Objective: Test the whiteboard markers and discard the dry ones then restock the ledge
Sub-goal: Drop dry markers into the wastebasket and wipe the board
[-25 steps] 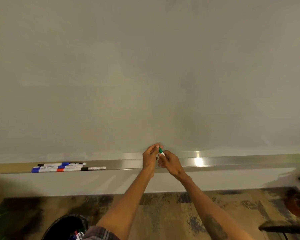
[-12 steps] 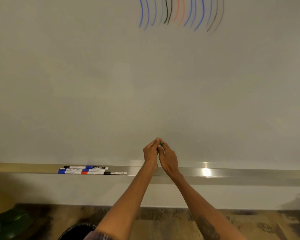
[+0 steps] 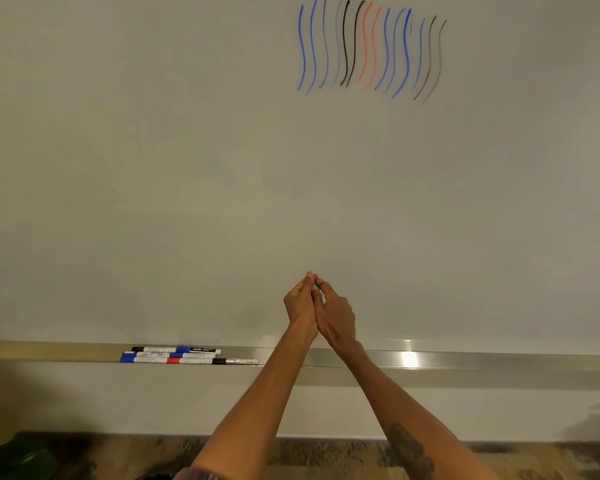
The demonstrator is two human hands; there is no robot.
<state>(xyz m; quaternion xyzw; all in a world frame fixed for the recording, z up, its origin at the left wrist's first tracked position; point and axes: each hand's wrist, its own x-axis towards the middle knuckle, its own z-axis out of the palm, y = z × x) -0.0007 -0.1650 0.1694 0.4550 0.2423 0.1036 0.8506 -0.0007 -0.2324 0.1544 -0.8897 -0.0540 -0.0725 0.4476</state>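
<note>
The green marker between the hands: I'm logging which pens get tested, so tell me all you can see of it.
Only slivers of the green marker show: a green end on top, a bit of white barrel below. It is held in front of the whiteboard, above the ledge. The left hand pinches the green end; the right hand grips the barrel. Whether it is capped is hidden.

Dim, warm light; glare spot on the ledge (image 3: 409,359); soft, bowed wide-angle edges.
</note>
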